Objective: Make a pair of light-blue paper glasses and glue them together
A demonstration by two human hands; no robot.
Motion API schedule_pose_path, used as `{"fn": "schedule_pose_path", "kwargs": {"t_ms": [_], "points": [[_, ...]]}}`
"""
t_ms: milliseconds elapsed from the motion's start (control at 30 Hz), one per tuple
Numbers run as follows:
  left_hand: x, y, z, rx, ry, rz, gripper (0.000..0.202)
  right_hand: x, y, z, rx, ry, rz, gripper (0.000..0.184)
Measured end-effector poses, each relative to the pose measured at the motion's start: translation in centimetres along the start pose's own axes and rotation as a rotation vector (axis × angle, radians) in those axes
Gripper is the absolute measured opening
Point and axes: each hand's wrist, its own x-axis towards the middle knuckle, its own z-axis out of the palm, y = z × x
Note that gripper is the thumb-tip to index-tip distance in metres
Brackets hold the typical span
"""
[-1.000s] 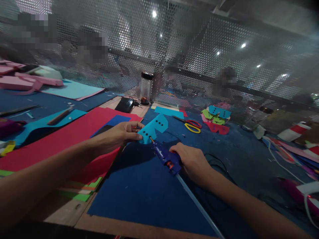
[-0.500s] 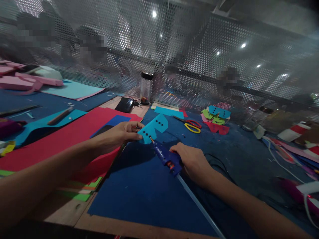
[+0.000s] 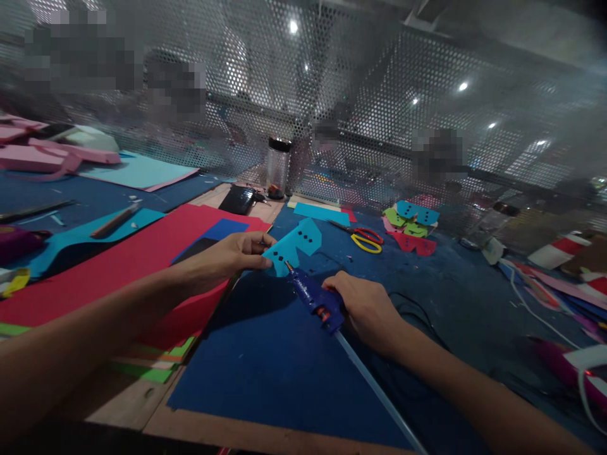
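Observation:
Between the thumb and fingers of my left hand (image 3: 241, 251) is the left end of a light-blue foam cutout (image 3: 303, 239), shaped like a small mask with rows of dark diamond-shaped holes or marks. My right hand (image 3: 367, 309) is wrapped round a dark-blue glue gun (image 3: 310, 294). A long pale glue stick (image 3: 374, 382) sticks out of its back. The gun's nozzle points up and left at the lower edge of the cutout; whether it touches, I cannot tell. Some of my right fingers are hidden behind the gun.
Red and yellow scissors (image 3: 367, 239) lie behind the cutout, with several finished-looking cutouts (image 3: 412, 226) stacked to their right. Red sheets (image 3: 142, 265) spread at the left. A lidded jar (image 3: 278, 167) stands before the perforated metal screen (image 3: 370, 107). A cable trails behind my right hand.
The cutout has shifted very slightly right and tilted a little in my left hand. The glue gun's nozzle now sits at the cutout's lower edge rather than over the end of its lower row of marks.

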Motion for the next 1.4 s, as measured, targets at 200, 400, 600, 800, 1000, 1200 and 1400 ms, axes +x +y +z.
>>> {"fn": "schedule_pose_path", "kwargs": {"t_ms": [200, 400, 600, 800, 1000, 1200, 1400], "points": [[0.0, 0.1, 0.4, -0.025, 0.013, -0.007, 0.025, -0.2, 0.5, -0.4, 0.013, 0.048, -0.035, 0.019], [-0.1, 0.4, 0.4, -0.016, 0.06, 0.033, 0.022, -0.7, 1.3, -1.0, 0.01, 0.052, -0.001, 0.021], [0.2, 0.4, 0.0, 0.028, 0.096, 0.092, 0.021, -0.9, 2.0, -2.3, -0.034, 0.114, 0.021, 0.023], [0.4, 0.2, -0.5, 0.118, 0.157, 0.14, 0.025, -3.5, 3.8, -3.4, -0.185, 0.133, 0.179, 0.034], [0.6, 0.2, -0.2, 0.126, 0.183, 0.161, 0.031, -6.5, 6.2, -3.6, -0.249, 0.131, 0.44, 0.033], [0.7, 1.2, 2.0, 0.197, 0.189, 0.165, 0.029, -7.0, 6.7, -3.8, -0.119, 0.17, 0.449, 0.035], [2.3, 1.9, 4.6, 0.23, 0.179, 0.15, 0.033, -6.6, 4.2, -2.8, 0.103, 0.317, 0.304, 0.033]]}}
